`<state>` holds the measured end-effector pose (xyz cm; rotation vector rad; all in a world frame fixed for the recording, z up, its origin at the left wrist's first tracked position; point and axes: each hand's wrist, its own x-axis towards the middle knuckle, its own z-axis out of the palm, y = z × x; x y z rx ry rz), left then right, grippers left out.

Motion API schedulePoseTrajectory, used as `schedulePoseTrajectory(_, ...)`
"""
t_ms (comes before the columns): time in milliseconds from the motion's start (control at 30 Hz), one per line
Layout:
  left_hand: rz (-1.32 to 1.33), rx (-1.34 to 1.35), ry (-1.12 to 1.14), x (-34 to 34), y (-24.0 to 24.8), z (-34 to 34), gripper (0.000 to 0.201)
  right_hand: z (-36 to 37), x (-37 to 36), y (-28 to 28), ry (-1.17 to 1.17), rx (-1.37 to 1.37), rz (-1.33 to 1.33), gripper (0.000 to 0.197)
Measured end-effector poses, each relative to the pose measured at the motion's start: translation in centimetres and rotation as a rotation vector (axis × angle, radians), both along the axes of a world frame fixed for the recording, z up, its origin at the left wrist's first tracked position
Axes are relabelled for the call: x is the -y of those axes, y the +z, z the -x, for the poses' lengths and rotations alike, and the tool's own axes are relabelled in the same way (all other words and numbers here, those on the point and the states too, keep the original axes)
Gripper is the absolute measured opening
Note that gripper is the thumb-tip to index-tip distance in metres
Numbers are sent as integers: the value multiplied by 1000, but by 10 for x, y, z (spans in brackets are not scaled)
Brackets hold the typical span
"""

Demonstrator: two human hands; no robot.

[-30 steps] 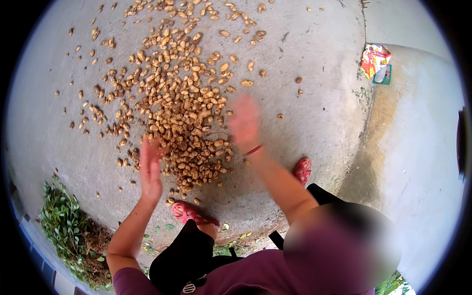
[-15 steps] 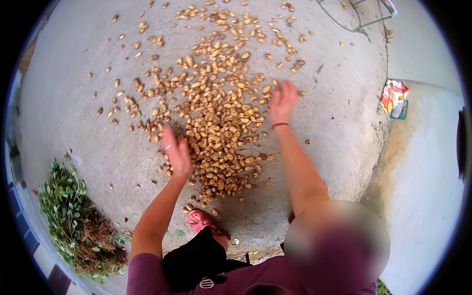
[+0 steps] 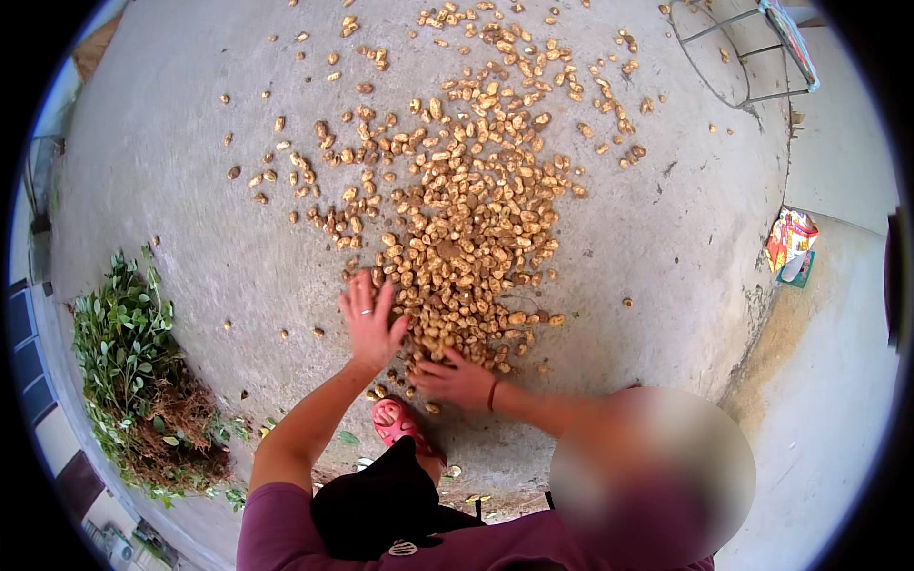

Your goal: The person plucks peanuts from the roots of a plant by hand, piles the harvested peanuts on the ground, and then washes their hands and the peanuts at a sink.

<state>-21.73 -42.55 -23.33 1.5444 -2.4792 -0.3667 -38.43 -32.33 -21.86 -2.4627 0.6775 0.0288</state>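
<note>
A long heap of unshelled peanuts (image 3: 476, 228) spreads over the concrete floor, dense in the middle and scattered toward the far side. My left hand (image 3: 372, 324) lies at the heap's near left edge, fingers spread and the thumb pointing at the nuts; a ring shows on it. Close to my feet, my right hand (image 3: 460, 381) reaches across to the heap's near end, fingers stretched out and slightly blurred, with a red band at the wrist. Its fingertips meet the nearest peanuts. Neither hand grips anything that I can see.
Uprooted leafy plants (image 3: 133, 371) lie in a pile at the left. A metal-framed stool or stand (image 3: 752, 57) is at the far right. By the right-hand ledge rests a red and white packet (image 3: 790, 238). My foot in a pink sandal (image 3: 398, 419) stands just nearer than the heap.
My right hand has swept from the heap's far right side to its near end. My left hand has shifted slightly right in the view. The view itself has moved, so the heap appears farther right.
</note>
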Motion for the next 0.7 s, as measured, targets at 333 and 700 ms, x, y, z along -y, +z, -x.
schedulePoseTrajectory(333, -177, -600, -301, 132, 24, 109, 49, 76, 180, 15, -294, -303, 638, 25)
schedulePoseTrajectory(700, 158, -121, 449, 107, 36, -66, 51, 86, 127, 46, -491, -382, 469, 29)
